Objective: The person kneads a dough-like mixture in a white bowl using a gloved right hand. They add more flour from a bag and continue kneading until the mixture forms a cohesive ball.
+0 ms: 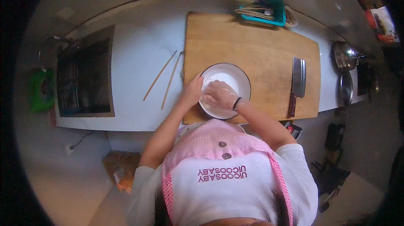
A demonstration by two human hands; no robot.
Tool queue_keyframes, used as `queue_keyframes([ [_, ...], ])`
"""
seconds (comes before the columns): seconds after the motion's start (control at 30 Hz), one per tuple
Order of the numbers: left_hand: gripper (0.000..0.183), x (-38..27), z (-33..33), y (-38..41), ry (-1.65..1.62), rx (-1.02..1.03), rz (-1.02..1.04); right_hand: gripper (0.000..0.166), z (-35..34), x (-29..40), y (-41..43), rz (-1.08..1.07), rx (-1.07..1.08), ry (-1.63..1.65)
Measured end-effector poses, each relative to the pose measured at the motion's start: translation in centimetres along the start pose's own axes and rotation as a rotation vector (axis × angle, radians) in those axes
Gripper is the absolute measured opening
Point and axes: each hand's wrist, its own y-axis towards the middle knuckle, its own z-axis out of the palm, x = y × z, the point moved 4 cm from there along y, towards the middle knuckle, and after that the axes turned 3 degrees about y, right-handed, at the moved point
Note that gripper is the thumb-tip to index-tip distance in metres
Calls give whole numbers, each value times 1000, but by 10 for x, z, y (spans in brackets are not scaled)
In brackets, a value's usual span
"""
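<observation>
A white enamel bowl with a dark rim (242, 77) sits at the near left part of a wooden cutting board (268, 42). My left hand (193, 91), bare, grips the bowl's left rim. Inside the bowl is my right hand (221, 95), in a clear plastic glove with a dark band at the wrist. Its fingers are curled at the bowl's left side, around or against a pale mass that looks like dough; how firmly it holds this I cannot tell. White material, perhaps flour, lies in the bowl beyond the glove.
A cleaver (298, 79) lies on the board's right side. Two chopsticks (160, 76) rest on the white counter, left of the board. At the back stands a teal basket (279, 20) with chopsticks. A sink (85, 77) is far left, a metal pot (344, 56) far right.
</observation>
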Motion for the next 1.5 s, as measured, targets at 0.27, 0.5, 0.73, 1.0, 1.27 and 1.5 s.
queue_keyframes([
  [0.27, 42, 0, -2, -1, 24, 1, 15, 24, -17, -16, -33, 277, -87, 76],
  [0.5, 38, 8, 6, 1, 58, 23, 6, 28, -10, -62, -37, 657, -644, 52],
  [0.73, 39, 4, 4, 2, -22, 60, 24, 19, 7, -29, -6, 417, -290, 238],
  [1.0, 41, 3, 3, 0, -57, 58, 0, 17, -18, -25, -41, 367, -208, 99],
  [1.27, 37, -7, -1, 2, -17, 32, 75, 20, 6, -57, -7, 329, -406, -470],
  [1.5, 38, 0, -1, 2, -22, 78, 38, 15, 19, 3, 10, 179, -67, -147],
])
